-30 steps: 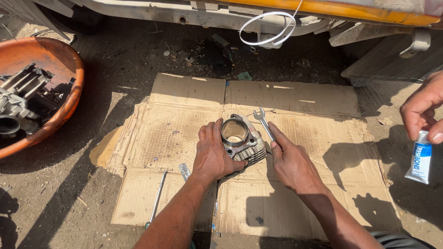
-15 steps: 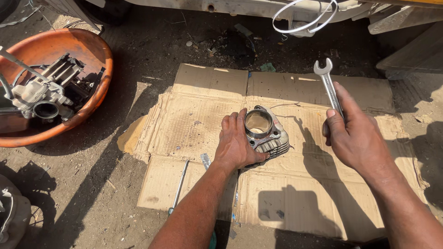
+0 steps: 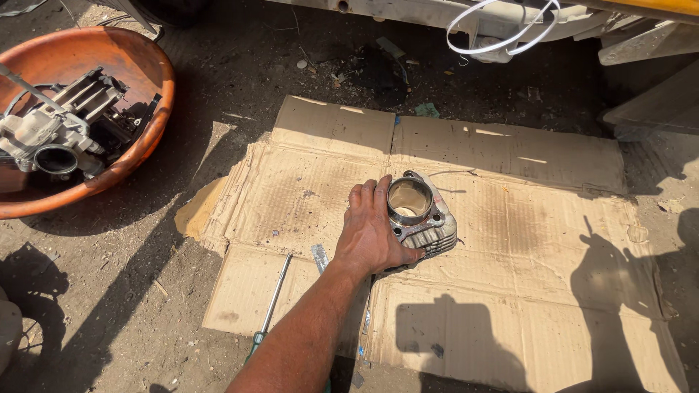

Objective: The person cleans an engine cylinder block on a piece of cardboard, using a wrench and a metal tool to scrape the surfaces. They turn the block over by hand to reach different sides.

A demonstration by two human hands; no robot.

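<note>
A left hand (image 3: 373, 234) rests on a metal engine cylinder (image 3: 421, 215), its grip wrapped around the cylinder's near side. The cylinder stands bore-up near the middle of a flattened cardboard sheet (image 3: 510, 240) on dirt ground. A screwdriver (image 3: 271, 309) lies near the cylinder, beside the forearm. Well beyond the cylinder, an orange bowl (image 3: 149, 69) holds engine parts (image 3: 54, 131). The right hand is out of sight.
</note>
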